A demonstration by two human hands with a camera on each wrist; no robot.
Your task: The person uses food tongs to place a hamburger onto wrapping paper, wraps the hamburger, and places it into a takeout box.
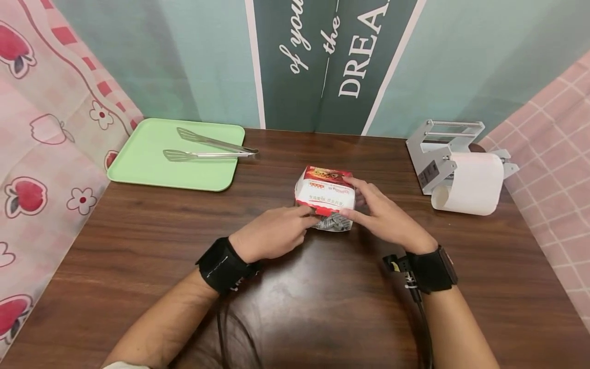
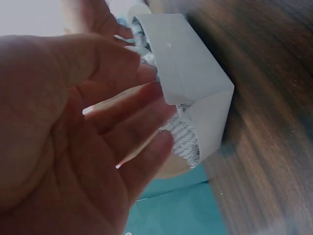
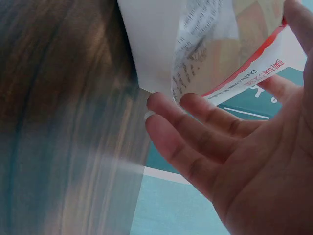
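A small paper burger box [image 1: 324,192], white and red with a burger picture on its lid, stands in the middle of the table. Its front gapes below the red lid edge, showing printed wrapping paper [image 1: 335,223] inside. My left hand [image 1: 274,233] reaches to the box's front left, fingertips right at the lid edge and the opening. In the left wrist view its fingers [image 2: 146,149] are fairly straight beside the wrapper. My right hand [image 1: 384,212] holds the lid from the right, thumb on the front edge and index finger farther back. Its other fingers [image 3: 183,139] lie beside the box wall.
At the back left, metal tongs [image 1: 207,155] lie on a light green tray [image 1: 133,171], their joined end past its rim. A grey dispenser [image 1: 435,164] with a white paper roll [image 1: 479,184] stands at the back right. Cables hang near both wrists.
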